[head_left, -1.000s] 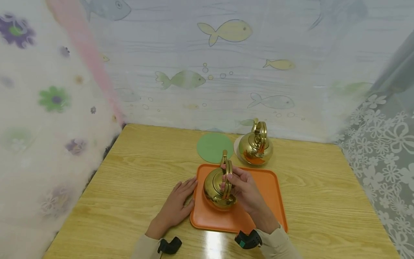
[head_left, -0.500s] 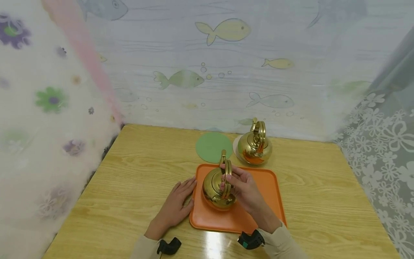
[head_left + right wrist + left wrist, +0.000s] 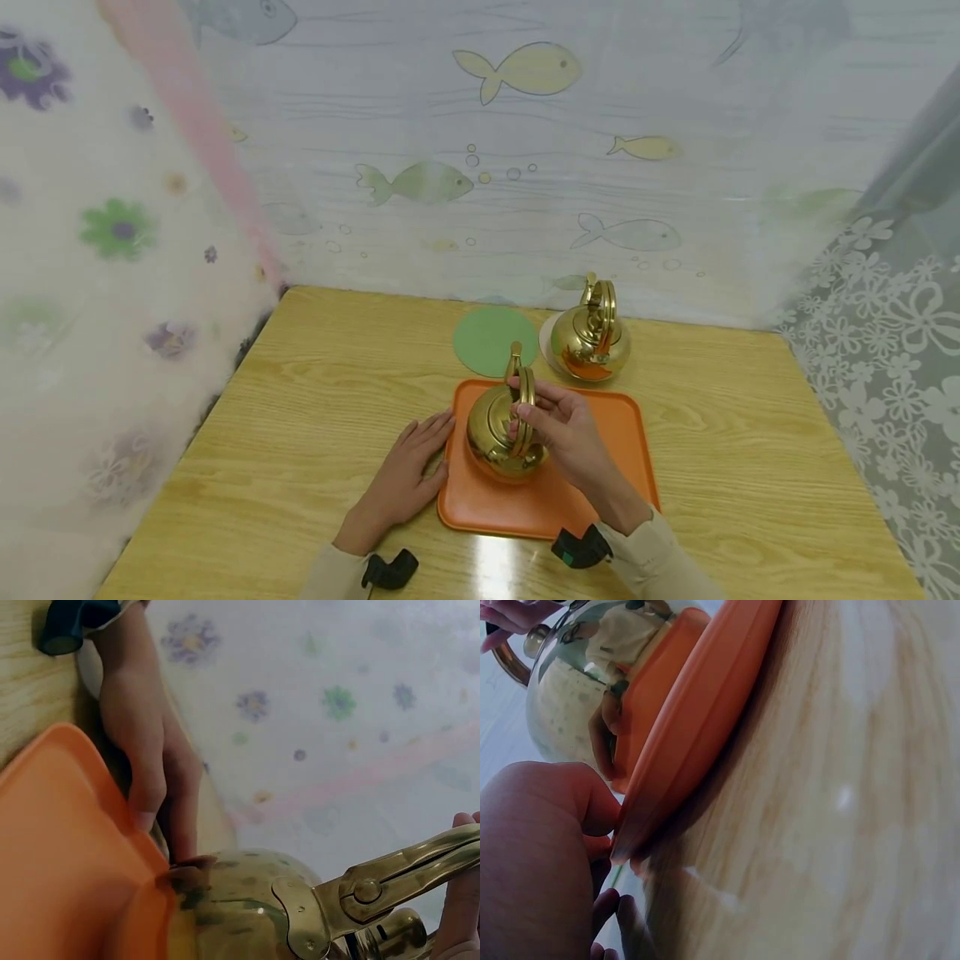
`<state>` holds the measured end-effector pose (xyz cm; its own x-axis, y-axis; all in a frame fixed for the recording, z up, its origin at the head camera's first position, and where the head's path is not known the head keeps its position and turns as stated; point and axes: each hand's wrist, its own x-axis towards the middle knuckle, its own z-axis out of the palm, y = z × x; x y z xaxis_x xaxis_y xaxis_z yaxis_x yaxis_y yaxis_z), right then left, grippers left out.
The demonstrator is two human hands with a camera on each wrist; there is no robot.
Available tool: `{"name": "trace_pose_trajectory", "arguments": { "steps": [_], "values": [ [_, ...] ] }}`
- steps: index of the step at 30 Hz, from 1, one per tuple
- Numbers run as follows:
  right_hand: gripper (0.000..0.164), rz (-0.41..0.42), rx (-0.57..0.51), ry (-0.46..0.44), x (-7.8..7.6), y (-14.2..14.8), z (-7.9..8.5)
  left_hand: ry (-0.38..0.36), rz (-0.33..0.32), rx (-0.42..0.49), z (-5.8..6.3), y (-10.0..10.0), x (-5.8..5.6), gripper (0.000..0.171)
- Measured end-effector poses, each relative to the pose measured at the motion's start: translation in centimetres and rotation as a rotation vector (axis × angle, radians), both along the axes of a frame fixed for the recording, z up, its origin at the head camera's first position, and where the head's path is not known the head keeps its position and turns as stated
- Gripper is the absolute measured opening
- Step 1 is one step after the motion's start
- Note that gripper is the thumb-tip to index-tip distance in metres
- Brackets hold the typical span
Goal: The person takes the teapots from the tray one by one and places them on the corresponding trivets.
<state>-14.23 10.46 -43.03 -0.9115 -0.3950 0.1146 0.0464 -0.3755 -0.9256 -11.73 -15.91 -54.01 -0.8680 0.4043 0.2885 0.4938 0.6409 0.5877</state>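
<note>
My right hand [image 3: 573, 437] grips the double-bar overhead handle of a shiny gold kettle [image 3: 487, 454], thumb on the near side. The kettle stands upright, over the left half of an orange tray [image 3: 622, 442]. Flat beside the tray's left edge lies my left hand [image 3: 408, 471], its extended fingertips at the rim. In the left wrist view the thumb meets the outer wall of the tray [image 3: 705, 705]. The right wrist view shows the body of the kettle [image 3: 247, 922] low over the tray, with a handle hinge plate close to the camera.
A second gold kettle [image 3: 588, 346] stands behind the tray on a pale round mat [image 3: 549, 342]. To its left lies a green round mat [image 3: 491, 342]. The wooden table [image 3: 315, 392] meets a fish-print curtain [image 3: 420, 108] at the back.
The held kettle has shifted very slightly up and left in the head view, along with my right hand. The left hand keeps its place at the tray.
</note>
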Motion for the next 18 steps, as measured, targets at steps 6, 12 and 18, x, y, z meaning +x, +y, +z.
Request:
{"name": "trace_pose_trajectory", "arguments": {
  "steps": [6, 12, 18],
  "values": [
    [0.055, -0.021, -0.030, 0.032, -0.2, -0.4, 0.0, 0.006, 0.006, -0.012, -0.2, -0.1, 0.2, 0.059],
    [0.052, -0.033, -0.020, 0.071, -0.6, -0.7, 0.0, 0.000, -0.002, -0.008, 0.0, -0.2, 0.2, 0.059],
    [0.050, -0.052, -0.015, 0.091, -1.2, -0.9, 0.2, -0.011, -0.002, -0.004, 0.1, -0.1, 0.1, 0.059]
  ]
}}
